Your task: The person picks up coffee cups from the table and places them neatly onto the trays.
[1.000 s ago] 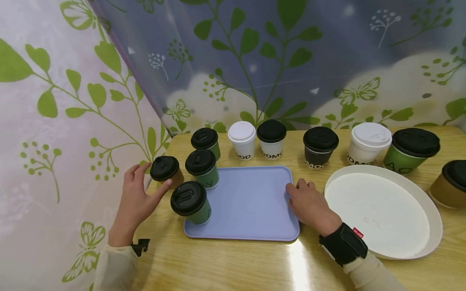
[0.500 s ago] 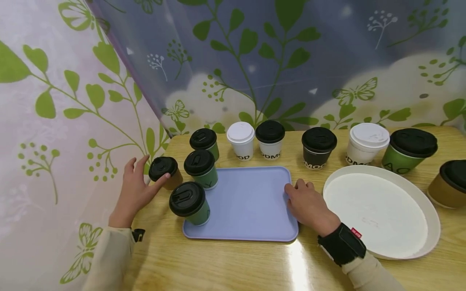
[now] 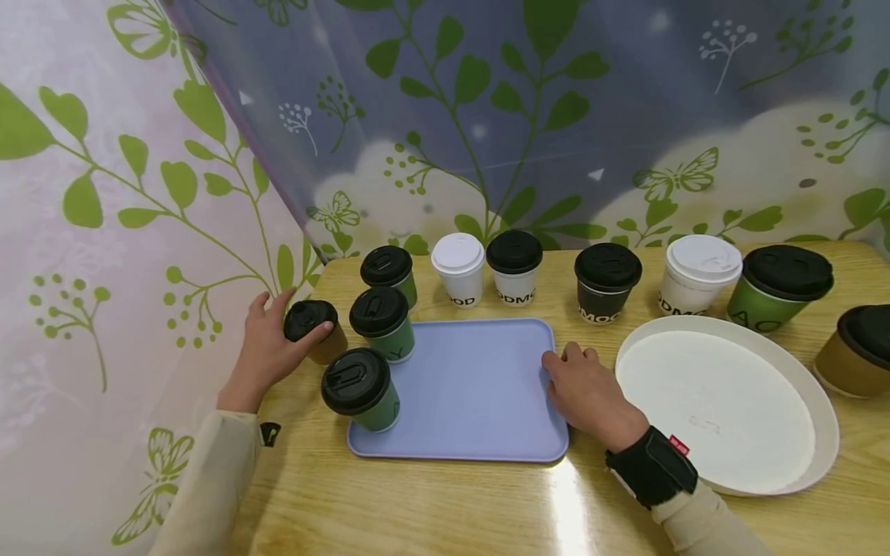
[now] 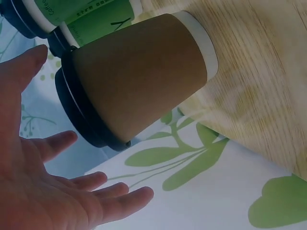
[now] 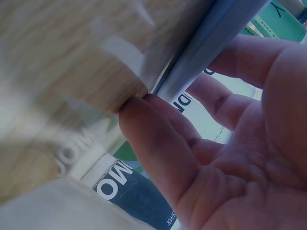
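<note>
Tray [image 3: 480, 394] and its two green cups [image 3: 378, 413] probably want steadying, so our right hand [image 3: 587, 398] pinches one side. Our left hand [image 3: 267, 351], spread wide and holding nothing, frames the brown cup [image 4: 141, 72] upright on the table [image 3: 417, 502] beside it, slightly closer than half a second ago.

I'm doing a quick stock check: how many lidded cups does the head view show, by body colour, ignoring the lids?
Green cups: 4
White cups: 3
Brown cups: 2
Dark cup: 1
Total: 10
</note>
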The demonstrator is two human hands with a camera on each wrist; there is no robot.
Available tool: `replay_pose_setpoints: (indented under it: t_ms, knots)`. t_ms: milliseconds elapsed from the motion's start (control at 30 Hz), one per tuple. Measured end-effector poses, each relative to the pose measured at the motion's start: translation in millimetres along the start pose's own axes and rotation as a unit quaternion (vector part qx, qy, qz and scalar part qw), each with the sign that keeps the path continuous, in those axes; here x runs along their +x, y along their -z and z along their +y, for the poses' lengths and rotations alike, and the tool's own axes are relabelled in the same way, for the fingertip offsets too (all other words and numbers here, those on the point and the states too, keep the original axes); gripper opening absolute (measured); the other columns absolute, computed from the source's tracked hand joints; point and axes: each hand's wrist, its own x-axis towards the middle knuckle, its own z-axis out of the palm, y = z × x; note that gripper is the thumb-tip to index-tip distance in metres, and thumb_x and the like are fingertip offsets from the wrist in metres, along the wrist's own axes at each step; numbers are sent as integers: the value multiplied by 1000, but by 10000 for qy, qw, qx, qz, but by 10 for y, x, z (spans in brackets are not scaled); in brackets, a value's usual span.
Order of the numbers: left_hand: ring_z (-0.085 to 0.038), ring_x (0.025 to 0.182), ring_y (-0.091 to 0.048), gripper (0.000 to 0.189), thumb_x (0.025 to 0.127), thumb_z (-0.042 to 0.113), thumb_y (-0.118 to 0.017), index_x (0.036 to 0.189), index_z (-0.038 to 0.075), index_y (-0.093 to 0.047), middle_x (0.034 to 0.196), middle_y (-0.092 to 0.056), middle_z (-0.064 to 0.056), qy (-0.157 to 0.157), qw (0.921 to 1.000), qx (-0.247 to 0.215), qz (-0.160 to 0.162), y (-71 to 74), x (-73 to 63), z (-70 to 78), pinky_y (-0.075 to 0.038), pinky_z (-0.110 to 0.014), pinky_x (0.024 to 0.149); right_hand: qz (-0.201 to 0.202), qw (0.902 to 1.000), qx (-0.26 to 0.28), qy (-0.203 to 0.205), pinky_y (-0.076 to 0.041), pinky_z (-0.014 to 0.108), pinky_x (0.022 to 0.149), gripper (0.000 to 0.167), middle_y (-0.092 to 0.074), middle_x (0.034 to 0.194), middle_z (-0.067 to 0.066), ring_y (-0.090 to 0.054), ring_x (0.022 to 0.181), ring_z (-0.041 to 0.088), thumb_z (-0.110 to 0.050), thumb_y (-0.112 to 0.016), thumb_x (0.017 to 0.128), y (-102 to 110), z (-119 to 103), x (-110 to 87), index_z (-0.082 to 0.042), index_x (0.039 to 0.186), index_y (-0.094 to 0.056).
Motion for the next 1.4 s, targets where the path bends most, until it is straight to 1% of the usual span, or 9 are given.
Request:
replay_pose_setpoints:
  t_ms: [233,433,600,900,1067,1400]
  knots:
    - [-62,146,-15,92,94,55,-71,162,8,-30,163,-10,-37,64,9999,-25,-155,-59,73,10,-27,-78,107,25,10000,-46,19,-50,45,63,24,-56,106,20,-51,88,35,-12,-65,99,-1,4,3,-4,122,-65]
    - [-62,146,-17,93,94,56,-70,162,7,-29,163,-12,-36,87,9996,39,-262,-134,119,-18,-28,-78,106,-34,10000,-68,2,-51,45,65,25,-57,108,21,-52,89,35,-13,-66,99,-4,-2,6,-4,123,-65]
    - [-61,146,-19,96,93,58,-70,163,7,-28,163,-11,-35,139,9992,-23,-365,-194,143,-28,-30,-77,106,-57,10000,-72,4,-51,45,65,26,-56,107,20,-52,89,35,-13,-66,99,-5,-3,9,-4,124,-64]
    - [-58,146,-23,90,95,48,-72,161,6,-30,161,-17,-36,70,9988,-71,-475,-267,184,21,-30,-73,109,-45,10000,-58,19,-50,44,65,26,-55,107,20,-51,88,34,-13,-66,99,2,4,6,-4,124,-64]
    - [-58,144,-26,88,95,47,-72,161,6,-31,159,-21,-37,69,9989,-39,-470,-286,180,18,-33,-73,108,-5,10000,-55,52,-50,44,64,26,-56,106,20,-51,87,34,-13,-67,99,-2,8,2,-4,123,-64]
    - [-57,134,-36,79,97,43,-70,158,6,-35,151,-28,-39,-7,9995,-12,-312,-318,165,2,-40,-72,101,-48,9999,-96,41,-50,44,65,26,-55,107,20,-51,88,34,-13,-66,99,-7,12,12,-4,124,-64]
